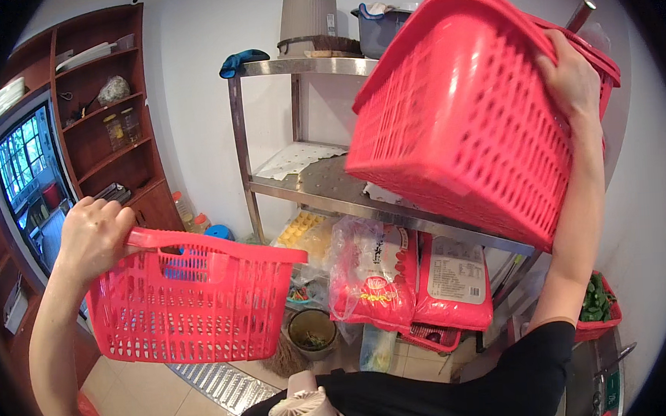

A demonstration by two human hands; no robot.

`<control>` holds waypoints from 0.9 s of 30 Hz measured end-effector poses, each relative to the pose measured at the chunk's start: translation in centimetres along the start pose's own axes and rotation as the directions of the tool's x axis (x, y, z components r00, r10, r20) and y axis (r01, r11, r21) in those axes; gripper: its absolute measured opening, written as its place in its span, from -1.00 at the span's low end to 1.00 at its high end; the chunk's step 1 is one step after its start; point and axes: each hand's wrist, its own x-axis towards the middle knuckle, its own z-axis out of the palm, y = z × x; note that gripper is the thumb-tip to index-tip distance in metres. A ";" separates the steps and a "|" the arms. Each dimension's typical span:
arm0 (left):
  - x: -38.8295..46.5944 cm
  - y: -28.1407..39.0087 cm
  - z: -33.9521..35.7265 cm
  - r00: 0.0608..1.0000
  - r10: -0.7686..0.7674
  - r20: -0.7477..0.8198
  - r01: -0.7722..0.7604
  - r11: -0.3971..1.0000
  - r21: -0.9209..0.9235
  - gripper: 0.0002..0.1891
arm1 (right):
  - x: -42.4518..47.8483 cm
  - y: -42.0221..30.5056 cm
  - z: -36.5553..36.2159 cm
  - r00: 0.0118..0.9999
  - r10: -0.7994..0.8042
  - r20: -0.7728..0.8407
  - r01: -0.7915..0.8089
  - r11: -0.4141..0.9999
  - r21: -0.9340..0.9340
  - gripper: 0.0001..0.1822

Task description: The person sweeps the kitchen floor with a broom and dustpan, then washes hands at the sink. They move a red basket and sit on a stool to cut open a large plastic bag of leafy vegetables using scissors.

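My left hand [97,236] grips the rim at the left end of a red plastic basket [190,308] with slotted walls, which hangs at the lower left. High on the right, my right hand [574,76] is on the rim of a larger red plastic basket [453,120], tilted so that its side and underside face me. It appears nested with at least one more red basket [610,68] behind it. My right fingers are partly hidden behind the rims. The tilted basket covers the right part of a metal shelf rack [320,191].
On the rack's top are a blue glove [241,62], an upturned grey bin [310,20] and a dark basin [385,27]. Red printed bags [374,274] lie low down. A dark bucket [312,329], a metal grate [223,383] and wooden shelves [104,107] stand nearby.
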 end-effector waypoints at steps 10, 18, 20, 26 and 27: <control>-4.2 0.9 6.6 0.997 -0.081 -0.005 0.081 0.995 -0.067 -0.63 | -19.3 -15.1 17.5 0.884 -0.239 0.401 0.276 0.960 -0.037 -0.08; -14.1 -0.4 7.5 0.908 -0.295 0.298 0.337 0.936 -0.101 -0.57 | -22.6 -21.5 22.3 0.893 -0.288 0.345 0.256 0.957 0.136 -0.27; -17.1 0.4 9.4 0.848 -0.351 0.398 0.426 0.897 -0.117 -0.58 | -30.5 -24.7 22.5 0.850 -0.435 0.297 0.285 0.854 0.435 -0.46; -27.8 3.1 15.1 0.560 -0.440 0.702 0.643 0.765 -0.034 -0.58 | -51.2 -36.4 18.6 0.345 -0.563 0.751 -0.062 0.785 0.617 -0.64; -29.7 3.7 16.0 0.461 -0.420 0.782 0.644 0.765 0.031 -0.58 | -53.2 -37.5 18.1 0.257 -0.589 0.766 -0.072 0.779 0.623 -0.66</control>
